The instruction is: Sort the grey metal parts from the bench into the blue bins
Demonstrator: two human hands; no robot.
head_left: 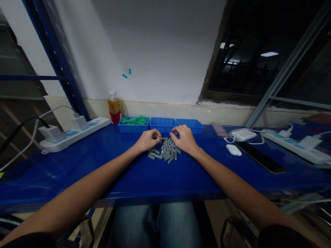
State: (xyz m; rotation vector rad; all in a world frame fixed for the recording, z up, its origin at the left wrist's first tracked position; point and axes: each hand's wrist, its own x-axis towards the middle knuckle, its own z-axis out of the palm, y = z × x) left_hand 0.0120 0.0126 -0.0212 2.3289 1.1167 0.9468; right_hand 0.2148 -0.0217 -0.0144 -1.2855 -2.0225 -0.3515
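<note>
**Metal cylinders (170, 159) heaped, their long axes mixed**

The heap lies on the blue table (155, 179), just below and between my fingertips, on my side of the 3 blue bins (164, 128). My left hand (158, 136) is nearer the cylinders at its left edge; for the middle, I can't call 1 hand nearer. Its fingertips are pinched narrow; my right hand (172, 134) curls with thumb and fingers close. I can't tell whether either holds a piece. At the front, 1 cylinder slants away rightward; those at left lie more crosswise.
</note>
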